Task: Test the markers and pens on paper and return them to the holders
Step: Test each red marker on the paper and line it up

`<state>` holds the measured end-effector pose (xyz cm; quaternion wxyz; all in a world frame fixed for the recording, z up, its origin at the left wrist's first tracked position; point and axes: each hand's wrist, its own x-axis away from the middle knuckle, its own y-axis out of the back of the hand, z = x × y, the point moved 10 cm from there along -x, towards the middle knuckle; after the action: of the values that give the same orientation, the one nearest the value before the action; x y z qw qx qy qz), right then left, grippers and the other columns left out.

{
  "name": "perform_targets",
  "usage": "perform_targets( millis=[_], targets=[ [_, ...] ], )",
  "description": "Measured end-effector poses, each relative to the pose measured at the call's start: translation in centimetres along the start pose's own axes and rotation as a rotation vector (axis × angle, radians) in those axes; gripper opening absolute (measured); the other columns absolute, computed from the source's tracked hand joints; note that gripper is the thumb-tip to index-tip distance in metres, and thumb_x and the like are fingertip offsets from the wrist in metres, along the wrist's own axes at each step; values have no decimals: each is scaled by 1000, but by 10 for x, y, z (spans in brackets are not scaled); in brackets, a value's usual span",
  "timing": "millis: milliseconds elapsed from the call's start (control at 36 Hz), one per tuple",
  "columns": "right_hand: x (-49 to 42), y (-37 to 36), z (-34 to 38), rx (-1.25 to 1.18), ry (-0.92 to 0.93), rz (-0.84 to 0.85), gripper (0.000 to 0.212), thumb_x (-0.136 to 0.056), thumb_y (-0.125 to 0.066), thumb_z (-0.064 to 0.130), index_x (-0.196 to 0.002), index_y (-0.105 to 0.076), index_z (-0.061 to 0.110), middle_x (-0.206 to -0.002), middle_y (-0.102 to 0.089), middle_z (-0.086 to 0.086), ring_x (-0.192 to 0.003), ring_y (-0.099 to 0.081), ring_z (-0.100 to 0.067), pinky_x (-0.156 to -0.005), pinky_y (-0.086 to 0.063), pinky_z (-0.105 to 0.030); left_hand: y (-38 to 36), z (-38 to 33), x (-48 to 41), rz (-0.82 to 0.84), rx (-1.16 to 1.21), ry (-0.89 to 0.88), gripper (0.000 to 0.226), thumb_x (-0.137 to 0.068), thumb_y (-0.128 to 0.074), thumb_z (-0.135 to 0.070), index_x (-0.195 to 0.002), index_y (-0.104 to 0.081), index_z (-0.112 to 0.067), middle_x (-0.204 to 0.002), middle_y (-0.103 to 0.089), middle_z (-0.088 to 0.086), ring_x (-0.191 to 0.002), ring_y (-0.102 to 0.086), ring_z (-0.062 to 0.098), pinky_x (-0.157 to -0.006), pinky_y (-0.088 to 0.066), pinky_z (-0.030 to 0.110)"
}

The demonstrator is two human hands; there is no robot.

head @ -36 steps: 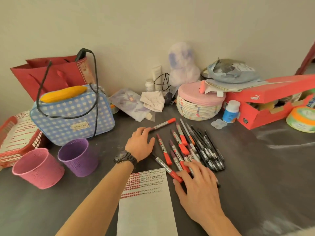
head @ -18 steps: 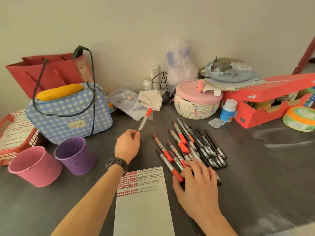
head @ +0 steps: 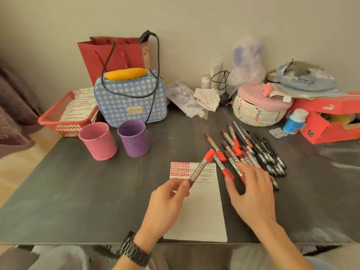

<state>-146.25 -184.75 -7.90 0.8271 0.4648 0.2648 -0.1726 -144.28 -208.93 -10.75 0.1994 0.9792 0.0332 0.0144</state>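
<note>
My left hand (head: 165, 203) pinches the lower end of a red-capped marker (head: 201, 166), held tilted above the white paper (head: 202, 211), whose top bears red and black test marks. My right hand (head: 251, 193) hovers with loosely spread fingers over the near end of a pile of red markers (head: 224, 154) and black pens (head: 266, 152) lying on the dark table. A pink holder (head: 98, 141) and a purple holder (head: 134, 138) stand upright side by side at the left; I see nothing in them.
A blue checked bag (head: 130, 100), red basket (head: 66, 117) and red paper bag (head: 115, 55) stand behind the holders. A woven lidded basket (head: 259, 112), small bottle (head: 295, 121) and red shoebox (head: 331, 121) sit at the back right. The table edge (head: 78, 243) runs near my lap.
My left hand has lifted one red-capped marker from the pile and brought it back over the paper. The right hand stays over the pens. The view has shifted back.
</note>
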Motion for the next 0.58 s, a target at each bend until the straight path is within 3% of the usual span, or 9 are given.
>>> perform_targets(
  millis=[56, 111, 194, 278, 361, 444, 528, 583],
  targets=[
    [10, -5, 14, -140, 3, 105, 52, -90, -69, 32, -138, -49, 39, -104, -57, 20, -90, -59, -5, -76, -51, -27, 1, -1, 10, 23, -40, 5, 24, -98, -53, -45, -82, -68, -34, -80, -69, -19, -60, -55, 0, -61, -45, 17],
    [20, -13, 33, -183, 41, 214, 63, -89, -69, 32, -145, -44, 45, -98, -55, 21, -74, -59, -5, -68, -50, -22, 0, -6, 17, 60, -85, 2, 27, -98, -53, -46, -78, -67, -34, -76, -68, -22, -60, -54, 0, -56, -41, 14],
    [29, -16, 57, -165, 156, 229, 51, -92, -65, 36, -141, -51, 40, -98, -59, 17, -61, -58, -6, -60, -54, -30, -4, -16, 24, 114, -121, -27, 26, -98, -55, -46, -78, -67, -34, -71, -65, -25, -56, -53, -2, -53, -35, 11],
    [33, -20, 58, -171, 128, 214, 45, -88, -75, 24, -128, -60, 36, -99, -64, 12, -60, -60, -11, -57, -56, -39, -8, -27, 29, 159, -138, -77, 28, -97, -54, -53, -80, -68, -37, -78, -68, -22, -56, -51, 0, -55, -36, 10],
    [34, -20, 49, -264, -11, 233, 31, -92, -68, 27, -119, -60, 39, -95, -64, 18, -65, -63, -9, -63, -57, -38, -9, -31, 30, 176, -130, -100, 30, -100, -49, -54, -83, -71, -43, -85, -68, -23, -71, -58, 0, -65, -41, 10],
    [35, -16, 42, -641, -239, 232, 10, -98, -60, 44, -107, -63, 42, -92, -72, 14, -68, -68, -11, -61, -55, -26, 5, -32, 26, 41, -118, -133, 18, -100, -54, -45, -106, -69, -39, -102, -64, -24, -90, -60, 0, -72, -43, 10],
    [45, -17, 43, -1052, -465, 311, 10, -94, -64, 38, -99, -70, 31, -80, -71, -6, -59, -62, -18, -54, -50, -26, 4, -32, 26, 16, -180, -177, 26, -100, -50, -49, -122, -61, -41, -115, -58, -22, -96, -60, 2, -75, -46, 13],
    [58, -20, 47, -1265, -599, 393, 22, -89, -71, 40, -97, -70, 20, -73, -66, -12, -57, -56, -21, -53, -47, -28, -7, -32, 29, 79, -216, -208, 30, -101, -44, -52, -125, -60, -40, -114, -59, -22, -94, -60, 3, -77, -47, 16]
  ],
)
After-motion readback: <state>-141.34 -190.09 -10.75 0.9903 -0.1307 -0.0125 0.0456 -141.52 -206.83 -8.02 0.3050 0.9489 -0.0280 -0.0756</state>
